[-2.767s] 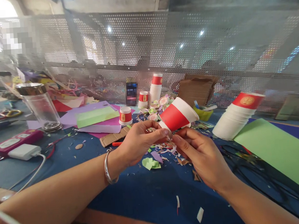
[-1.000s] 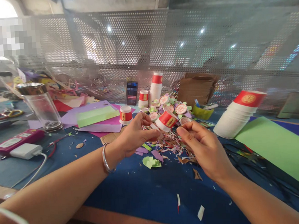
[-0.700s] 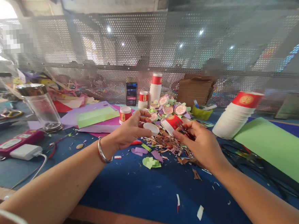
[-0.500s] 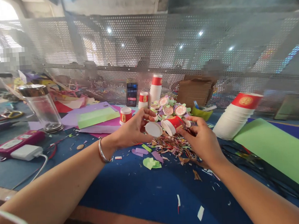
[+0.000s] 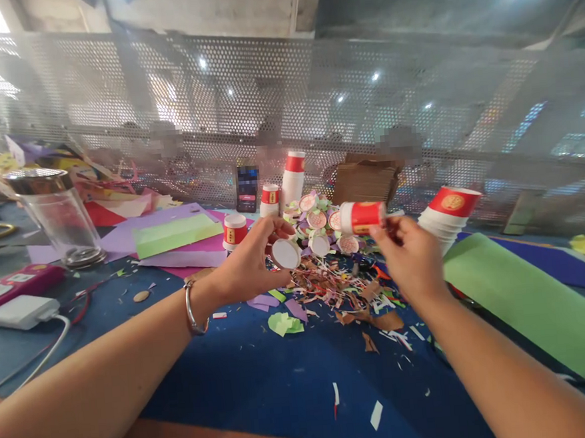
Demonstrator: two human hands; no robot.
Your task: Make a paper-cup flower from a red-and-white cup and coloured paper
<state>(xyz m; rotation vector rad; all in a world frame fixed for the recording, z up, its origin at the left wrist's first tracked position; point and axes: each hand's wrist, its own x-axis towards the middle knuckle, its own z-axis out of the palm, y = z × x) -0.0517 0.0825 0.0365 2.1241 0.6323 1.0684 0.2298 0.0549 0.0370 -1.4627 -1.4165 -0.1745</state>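
Note:
My left hand (image 5: 248, 259) holds a round white paper disc (image 5: 285, 253) by its edge between thumb and fingers, with its flat face toward me. My right hand (image 5: 413, 257) grips a red and white paper cup (image 5: 362, 217) that lies on its side in the air, its white end pointing left. Between the hands, on the table, is a heap of round printed discs (image 5: 316, 220) with green and purple paper edges. Below it spreads a pile of shredded paper scraps (image 5: 321, 280).
A stack of paper cups (image 5: 447, 211) leans at right beside green paper (image 5: 518, 296). Behind the heap are a tall cup stack (image 5: 294, 179), a phone (image 5: 247, 189) and cardboard (image 5: 367, 179). At left stand a glass jar (image 5: 67, 221) and a power strip (image 5: 21, 288).
My right hand has moved the cup up and right, away from the disc, and turned it more level. My left hand still holds the disc. The view has shifted slightly right.

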